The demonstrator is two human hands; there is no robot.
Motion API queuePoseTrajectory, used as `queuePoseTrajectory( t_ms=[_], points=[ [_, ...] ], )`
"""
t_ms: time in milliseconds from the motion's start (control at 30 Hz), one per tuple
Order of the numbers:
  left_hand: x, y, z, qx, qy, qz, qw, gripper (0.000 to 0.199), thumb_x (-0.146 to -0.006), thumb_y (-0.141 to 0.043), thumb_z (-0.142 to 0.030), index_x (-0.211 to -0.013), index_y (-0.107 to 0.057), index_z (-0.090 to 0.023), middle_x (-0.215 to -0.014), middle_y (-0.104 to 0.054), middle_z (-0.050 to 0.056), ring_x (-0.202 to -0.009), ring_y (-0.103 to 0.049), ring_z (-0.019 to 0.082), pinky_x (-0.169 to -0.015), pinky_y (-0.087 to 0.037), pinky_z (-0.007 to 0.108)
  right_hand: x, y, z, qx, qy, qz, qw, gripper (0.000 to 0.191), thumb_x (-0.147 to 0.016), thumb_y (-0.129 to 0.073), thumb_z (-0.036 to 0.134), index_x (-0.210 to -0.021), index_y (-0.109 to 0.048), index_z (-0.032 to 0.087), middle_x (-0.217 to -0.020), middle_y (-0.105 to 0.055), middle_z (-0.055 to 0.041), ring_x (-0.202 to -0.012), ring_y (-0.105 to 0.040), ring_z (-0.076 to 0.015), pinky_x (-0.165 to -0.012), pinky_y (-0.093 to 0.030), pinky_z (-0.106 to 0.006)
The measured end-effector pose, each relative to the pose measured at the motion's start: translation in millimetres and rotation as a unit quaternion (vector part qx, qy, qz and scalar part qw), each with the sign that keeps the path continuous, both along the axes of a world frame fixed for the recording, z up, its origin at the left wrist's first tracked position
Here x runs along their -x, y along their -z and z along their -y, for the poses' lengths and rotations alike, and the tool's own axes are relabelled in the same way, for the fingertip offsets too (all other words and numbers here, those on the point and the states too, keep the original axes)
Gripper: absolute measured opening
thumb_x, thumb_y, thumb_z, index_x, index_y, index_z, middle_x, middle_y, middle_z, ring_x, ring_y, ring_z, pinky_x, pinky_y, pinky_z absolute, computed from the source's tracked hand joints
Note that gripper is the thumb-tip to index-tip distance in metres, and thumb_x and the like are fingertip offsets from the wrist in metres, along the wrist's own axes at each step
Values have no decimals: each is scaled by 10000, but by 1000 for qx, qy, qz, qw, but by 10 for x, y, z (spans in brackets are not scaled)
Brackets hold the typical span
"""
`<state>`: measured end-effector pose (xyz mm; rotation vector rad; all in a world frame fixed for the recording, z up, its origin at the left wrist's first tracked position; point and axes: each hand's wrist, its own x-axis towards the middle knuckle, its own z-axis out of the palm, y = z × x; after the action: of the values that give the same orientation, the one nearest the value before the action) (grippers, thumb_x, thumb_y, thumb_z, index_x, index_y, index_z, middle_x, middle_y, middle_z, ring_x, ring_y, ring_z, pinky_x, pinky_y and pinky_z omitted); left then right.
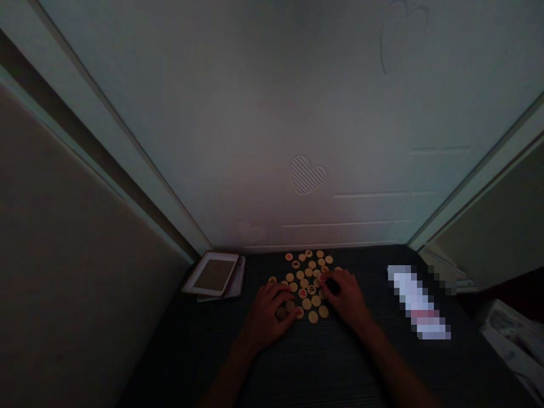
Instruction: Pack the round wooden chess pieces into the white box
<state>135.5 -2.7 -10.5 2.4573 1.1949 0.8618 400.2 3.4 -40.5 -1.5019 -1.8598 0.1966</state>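
Observation:
Many round wooden pieces [308, 272] lie loosely spread on the dark table, some showing red or black characters, others plain. My left hand [268, 314] rests at the left edge of the spread, its fingers curved apart around a few pieces [281, 312], with the thumb beside a red-marked piece [300, 312]. On the right side of the spread, my right hand [345, 294] has its thumb and index finger brought together at a red-marked piece [322, 278].
Two framed, tablet-like items [213, 274] lie stacked at the back left of the table [310, 374]. A blurred-out long white object [419, 303] is on the right. A pale wall panel with hearts [308, 174] rises behind. White bags [512, 340] sit beyond the right edge.

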Motion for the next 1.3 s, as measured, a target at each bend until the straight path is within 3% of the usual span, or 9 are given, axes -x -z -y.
queuePoseTrajectory(
  t_ms=[233,367,600,800,933,1067,1167,1300],
  points=[
    [18,13,-8,11,38,-28,999,592,-682,-891,-519,-1184,-667,-299,-1301,-644,82,-1223,-581,336,-1088,-435,551,-358,-10,162,6,37,-12,999,166,-917,-620,323,-1055,-689,260,-1045,-738,-73,-989,-657,-283,-893,-507,-455],
    [8,52,-44,10,29,-40,999,517,-749,-863,-479,-1192,-659,-309,-1311,-638,69,-1246,-566,324,-1142,-374,569,-422,33,248,35,33,-8,999,152,-905,-646,355,-1016,-707,271,-1014,-734,-67,-978,-657,-286,-886,-511,-463],
    [-27,22,-64,-11,-6,-32,999,456,-884,-746,-419,-1295,-603,-282,-1348,-625,78,-1272,-545,307,-1129,-410,524,-406,68,258,40,45,-32,998,247,-999,-531,444,-1018,-702,267,-1000,-722,-71,-978,-652,-270,-872,-527,-441],
    [-115,-71,-465,-1,-20,-49,999,391,-1024,-538,-372,-1393,-546,-242,-1528,-505,81,-1396,-469,262,-1180,-377,469,-413,77,259,8,65,-50,997,284,-991,-541,468,-1069,-710,253,-1120,-702,-99,-1076,-631,-283,-956,-517,-477],
    [-177,-24,-667,31,-22,-111,993,431,-1049,-461,-441,-1415,-530,-223,-1522,-523,100,-1413,-467,264,-1199,-345,502,-420,92,257,0,63,-59,996,299,-977,-568,476,-1122,-724,266,-1265,-668,-103,-1193,-595,-295,-1035,-485,-513],
    [-181,50,-551,35,-9,-148,988,433,-1056,-409,-504,-1423,-514,-298,-1577,-464,54,-1448,-425,262,-1215,-283,569,-434,102,249,8,48,-73,996,284,-981,-569,458,-1143,-719,280,-1296,-670,-89,-1220,-593,-292,-1061,-472,-526],
    [-215,61,-498,26,-8,-148,989,502,-1042,-416,-543,-1461,-475,-272,-1597,-433,76,-1478,-379,278,-1212,-293,555,-439,97,241,8,41,-83,996,270,-980,-569,449,-1135,-720,287,-1278,-686,-84,-1211,-606,-295,-1048,-482,-529],
    [-433,8,-680,14,24,-139,990,552,-1049,-395,-533,-1504,-426,-222,-1597,-432,98,-1490,-363,267,-1218,-307,494,-443,85,237,2,41,-92,995,254,-978,-574,421,-1141,-713,284,-1266,-695,-83,-1196,-619,-290,-1042,-487,-527]
  ],
)
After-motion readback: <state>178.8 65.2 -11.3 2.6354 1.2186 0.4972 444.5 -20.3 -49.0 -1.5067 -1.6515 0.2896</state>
